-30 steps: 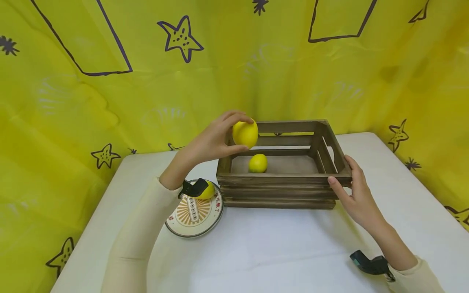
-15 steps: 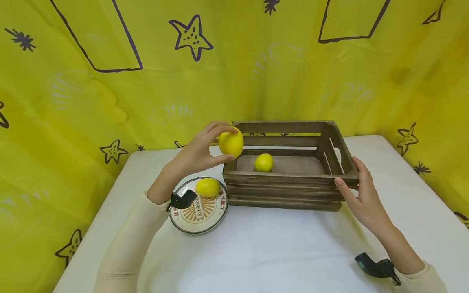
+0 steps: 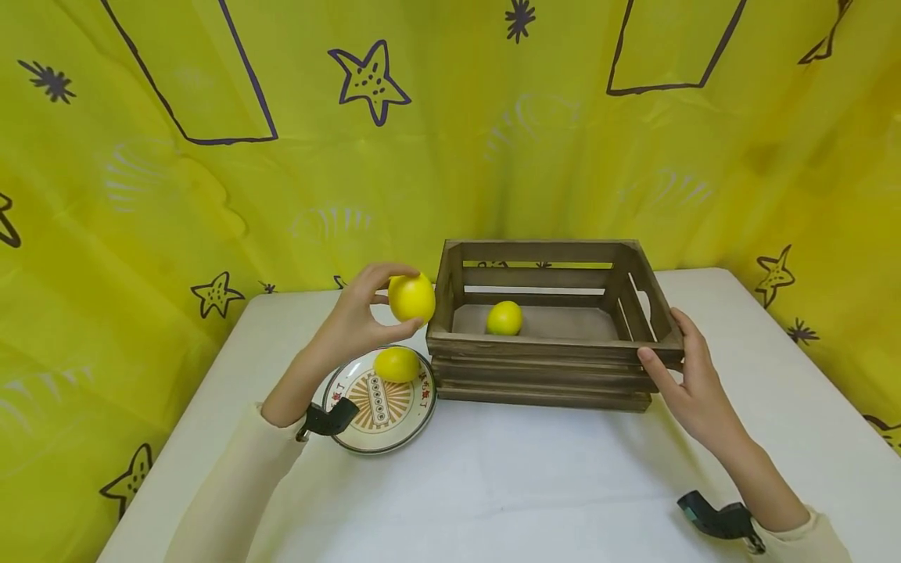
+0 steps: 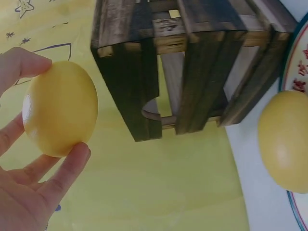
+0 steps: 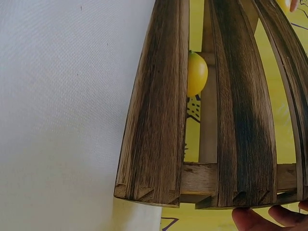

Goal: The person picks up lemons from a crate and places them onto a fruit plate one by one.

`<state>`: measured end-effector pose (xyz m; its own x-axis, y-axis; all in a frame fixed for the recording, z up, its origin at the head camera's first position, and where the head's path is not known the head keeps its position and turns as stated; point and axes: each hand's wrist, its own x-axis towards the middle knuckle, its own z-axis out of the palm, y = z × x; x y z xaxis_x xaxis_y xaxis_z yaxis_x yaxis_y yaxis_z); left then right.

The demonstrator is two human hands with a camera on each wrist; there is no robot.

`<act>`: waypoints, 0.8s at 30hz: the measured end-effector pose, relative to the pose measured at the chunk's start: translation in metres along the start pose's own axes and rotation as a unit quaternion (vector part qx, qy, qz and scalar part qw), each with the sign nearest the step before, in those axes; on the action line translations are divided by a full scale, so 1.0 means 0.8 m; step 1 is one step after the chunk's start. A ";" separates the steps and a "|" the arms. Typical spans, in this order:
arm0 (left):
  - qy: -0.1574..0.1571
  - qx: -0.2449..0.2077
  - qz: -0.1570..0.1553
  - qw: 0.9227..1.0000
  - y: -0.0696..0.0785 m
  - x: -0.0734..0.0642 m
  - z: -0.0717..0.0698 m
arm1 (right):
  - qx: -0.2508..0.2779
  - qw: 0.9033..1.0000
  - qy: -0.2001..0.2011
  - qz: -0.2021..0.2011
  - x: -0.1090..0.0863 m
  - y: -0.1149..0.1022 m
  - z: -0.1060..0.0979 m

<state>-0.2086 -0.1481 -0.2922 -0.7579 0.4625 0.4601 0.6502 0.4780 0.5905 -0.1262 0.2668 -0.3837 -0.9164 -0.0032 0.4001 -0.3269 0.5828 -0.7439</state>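
A yellow lemon (image 3: 412, 298) is pinched between the thumb and fingers of my left hand (image 3: 352, 317), just left of the wooden crate (image 3: 542, 349). The left wrist view shows this lemon (image 4: 61, 108) in the fingertips, apart from the crate's end. Inside the crate lies another lemon (image 3: 504, 318), partly seen between the slats in the right wrist view. A further lemon (image 3: 396, 365) rests on a round patterned plate (image 3: 415, 426) below my left hand. My right hand (image 3: 693, 383) grips the crate's right end, thumb on the near side.
A white cloth (image 3: 535, 485) covers the table. Behind it hangs a yellow curtain (image 3: 450, 156) with drawn stars. The plate stands close against the crate's left front corner. A black wrist camera (image 3: 331, 417) sits on the left forearm, over the plate's rim.
My left hand has moved left and down with its lemon, from over the crate's left end to outside it. The right hand keeps its grip on the crate.
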 end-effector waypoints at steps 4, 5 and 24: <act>0.003 0.003 -0.007 1.000 -0.005 -0.013 0.002 | 0.001 1.000 0.002 -0.004 0.000 -0.001 0.001; 0.004 0.004 -0.007 1.000 -0.006 -0.016 0.002 | 0.001 1.000 0.002 -0.004 0.000 -0.001 0.001; 0.009 0.017 -0.076 0.997 -0.033 -0.079 0.010 | 0.005 1.000 0.008 -0.006 0.000 0.001 0.002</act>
<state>-0.1774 -0.1840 -0.3427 -0.8480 0.3693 0.3801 0.5297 0.5661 0.6317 -0.1271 0.2659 -0.3850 -0.9083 0.0031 0.4183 -0.3408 0.5742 -0.7444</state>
